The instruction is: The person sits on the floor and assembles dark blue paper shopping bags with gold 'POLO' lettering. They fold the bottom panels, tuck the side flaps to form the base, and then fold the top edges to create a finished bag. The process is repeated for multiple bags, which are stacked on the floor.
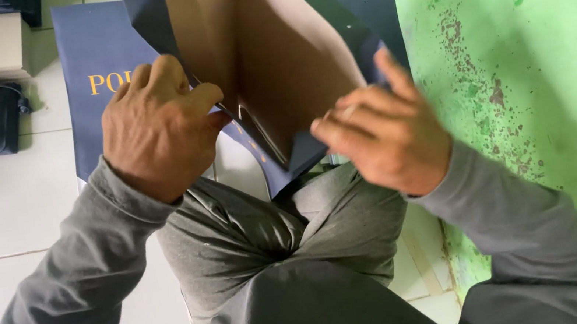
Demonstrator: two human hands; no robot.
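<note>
Held above the lap, over the tiled floor [11, 198]: half-folded navy paper bag [275, 60], left hand [158, 131] pinching its left fold, right hand [385, 134] clamped on the right edge; best pressing each crease flat and square.

Grey long sleeves [75, 287], grey creased trousers [279, 260].

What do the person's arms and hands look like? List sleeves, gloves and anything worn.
Both arms wear long grey sleeves of soft, creased cloth reaching the wrists. The left hand and right hand are bare: no gloves. No watch or bracelet shows. The cuffs are plain, without markings.
</note>
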